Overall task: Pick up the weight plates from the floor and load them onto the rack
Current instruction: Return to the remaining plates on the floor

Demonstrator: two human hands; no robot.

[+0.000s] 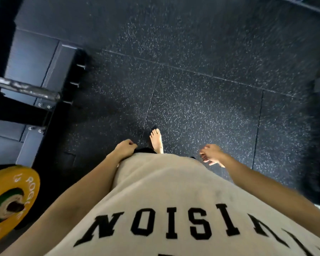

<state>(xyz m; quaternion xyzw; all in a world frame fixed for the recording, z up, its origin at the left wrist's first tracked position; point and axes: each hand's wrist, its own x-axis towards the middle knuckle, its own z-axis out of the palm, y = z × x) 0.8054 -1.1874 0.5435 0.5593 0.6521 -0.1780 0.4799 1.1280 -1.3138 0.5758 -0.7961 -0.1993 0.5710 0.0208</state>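
Yellow weight plate, white lettering, green hub ring: lower left of the frame. Black rack occupies the upper left; a steel peg projects from it.

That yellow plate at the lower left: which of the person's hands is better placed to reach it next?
Probably the left. The yellow plate sits on that side, beside the left hand. The right hand hangs on the far side of the body. Both hold nothing.
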